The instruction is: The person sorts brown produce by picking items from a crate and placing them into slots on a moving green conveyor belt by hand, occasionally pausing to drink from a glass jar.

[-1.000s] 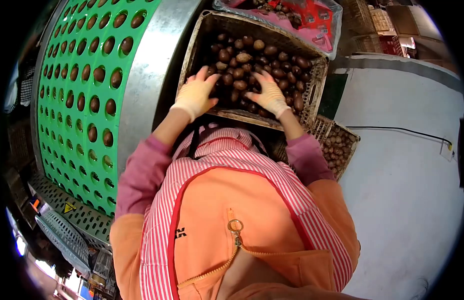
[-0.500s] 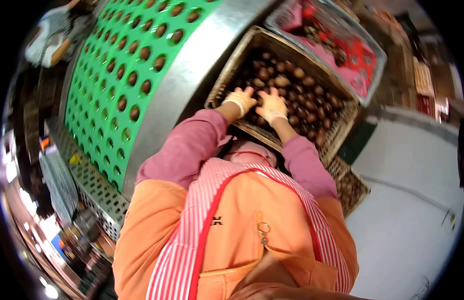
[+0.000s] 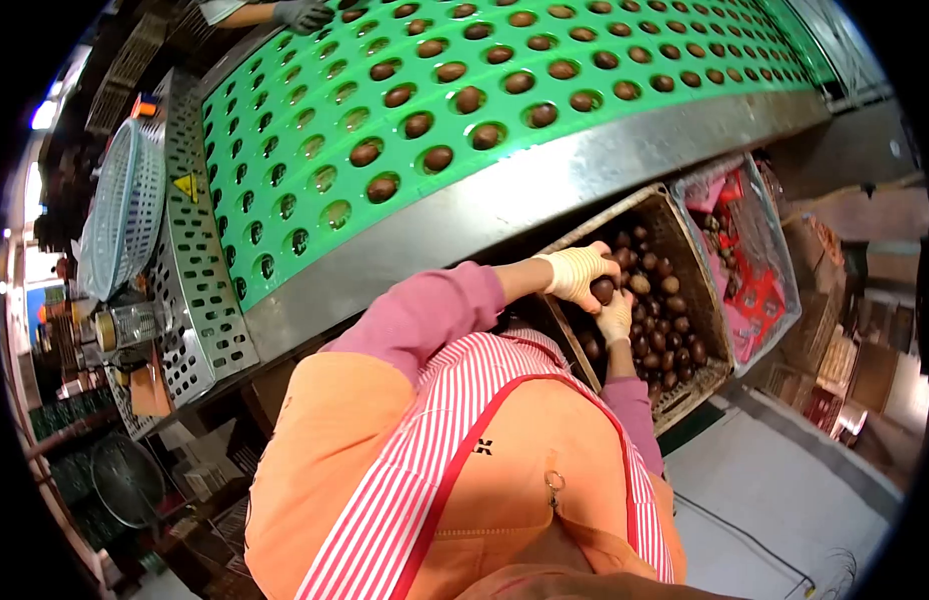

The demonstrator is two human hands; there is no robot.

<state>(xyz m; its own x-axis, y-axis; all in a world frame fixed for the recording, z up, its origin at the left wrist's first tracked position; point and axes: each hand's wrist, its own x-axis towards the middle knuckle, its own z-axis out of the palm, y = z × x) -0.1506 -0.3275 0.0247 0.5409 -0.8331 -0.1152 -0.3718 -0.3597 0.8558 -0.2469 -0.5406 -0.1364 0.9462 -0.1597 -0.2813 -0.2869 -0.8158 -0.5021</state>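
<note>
Dark brown round fruits or nuts (image 3: 671, 325) fill much of a worn crate (image 3: 700, 262). Over its near left part, my left hand (image 3: 579, 276), in a pale ribbed glove, is curled around a dark brown piece (image 3: 603, 290). Close beside it, my right hand (image 3: 615, 318), gloved the same way, has its fingers bent among the pieces; what they hold, if anything, is hidden. A metal rim (image 3: 485, 222) separates the crate from a green panel (image 3: 315, 235), whose round cups hold single brown pieces in many places.
A grey tub (image 3: 791, 300) with red and pink packaging stands beyond the crate. At the top left is another person's dark-gloved hand (image 3: 305, 15) over the panel. A light blue basket (image 3: 130, 210) and a perforated metal ledge (image 3: 190, 330) lie to the left.
The view has turned toward the green panel, and the crate now appears farther right. My hands, spread over the pieces before, have drawn together, the left closing on one. The other person's gloved hand has appeared.
</note>
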